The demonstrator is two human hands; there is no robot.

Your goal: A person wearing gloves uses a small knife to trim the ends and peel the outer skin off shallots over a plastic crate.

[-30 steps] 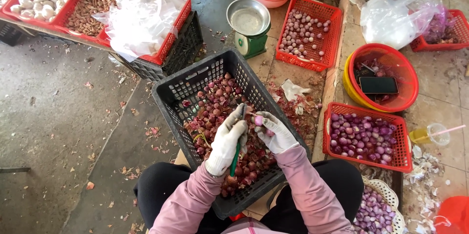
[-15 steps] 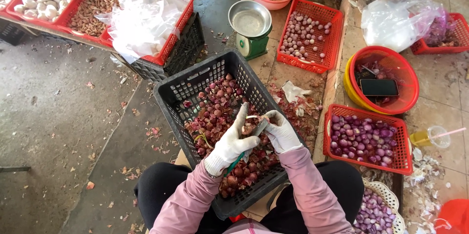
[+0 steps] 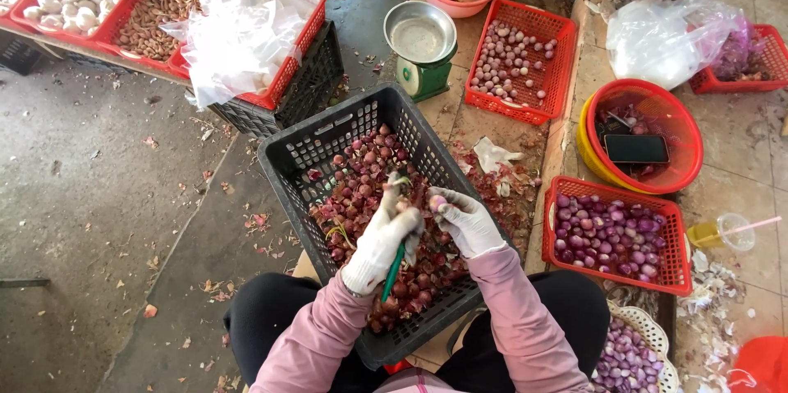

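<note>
White-gloved, my left hand (image 3: 384, 239) grips a green-handled knife (image 3: 395, 268); my right hand (image 3: 465, 219) pinches what looks like a shallot (image 3: 437, 202), fingers closed, over the black crate (image 3: 328, 147).

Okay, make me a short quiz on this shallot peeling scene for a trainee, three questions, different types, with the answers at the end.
1. True or false: the black crate in front of the person holds unpeeled shallots.
2. Which hand holds the green-handled tool? A) left hand B) right hand
3. Fill in: the dark phone lies in the red ____.

Key: 1 true; 2 A; 3 basin.
</note>
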